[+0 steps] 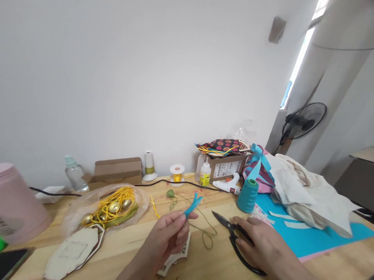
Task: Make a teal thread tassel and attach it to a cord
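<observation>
A short blue strip with split ends is pinched between the thumb and fingers of my left hand. Below that hand, a pale cut-out wooden piece lies partly hidden on the wooden table. My right hand rests over the handles of black scissors, fingers around one handle. The scissors lie on the table with their blades pointing up and left, slightly apart. Thin green cord trails between the two hands.
Behind stand a teal thread cone, a glue gun, a glue bottle and a yellow spool. Gold bells with yellow cord lie left, near a pink bin. Blue sheets and white cloth lie right.
</observation>
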`<act>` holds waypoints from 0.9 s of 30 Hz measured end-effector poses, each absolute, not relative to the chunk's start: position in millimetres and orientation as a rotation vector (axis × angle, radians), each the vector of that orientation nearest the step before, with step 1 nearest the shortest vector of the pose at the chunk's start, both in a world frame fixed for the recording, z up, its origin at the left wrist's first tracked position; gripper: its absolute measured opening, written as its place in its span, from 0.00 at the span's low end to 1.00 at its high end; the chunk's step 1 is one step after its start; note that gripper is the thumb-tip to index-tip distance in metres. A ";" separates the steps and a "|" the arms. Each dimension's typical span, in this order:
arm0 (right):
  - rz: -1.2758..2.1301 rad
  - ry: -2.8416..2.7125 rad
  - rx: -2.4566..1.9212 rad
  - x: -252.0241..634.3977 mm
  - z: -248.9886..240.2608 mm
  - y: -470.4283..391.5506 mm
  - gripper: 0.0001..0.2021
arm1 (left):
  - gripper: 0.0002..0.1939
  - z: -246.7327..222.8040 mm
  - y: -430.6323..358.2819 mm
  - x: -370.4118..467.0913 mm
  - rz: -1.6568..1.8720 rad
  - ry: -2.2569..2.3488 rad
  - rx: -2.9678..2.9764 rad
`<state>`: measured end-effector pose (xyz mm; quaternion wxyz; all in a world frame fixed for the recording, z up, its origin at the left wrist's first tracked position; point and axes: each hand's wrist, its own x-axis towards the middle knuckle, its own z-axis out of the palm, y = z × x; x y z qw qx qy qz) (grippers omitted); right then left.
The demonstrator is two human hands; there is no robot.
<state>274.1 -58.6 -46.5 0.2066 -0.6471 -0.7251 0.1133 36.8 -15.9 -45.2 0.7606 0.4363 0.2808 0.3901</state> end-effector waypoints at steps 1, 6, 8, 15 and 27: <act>0.315 -1.997 -1.753 268.4 -41.0 -59.2 0.13 | 0.14 -45.2 -16.4 38.4 0.863 0.622 0.993; 0.805 -1.707 -1.349 211.5 -29.8 -52.0 0.15 | 0.13 -42.3 -22.0 46.8 0.860 0.696 1.350; 0.957 -1.527 -1.218 188.4 -35.0 -43.3 0.17 | 0.13 -41.5 -22.8 47.9 0.836 0.694 1.427; 1.184 -1.021 -1.051 161.8 -34.9 -15.0 0.17 | 0.19 -44.7 -8.2 36.0 1.107 0.895 1.061; 1.275 -0.963 -0.930 153.8 -41.3 6.4 0.18 | 0.16 -49.3 0.3 29.4 1.232 1.001 1.102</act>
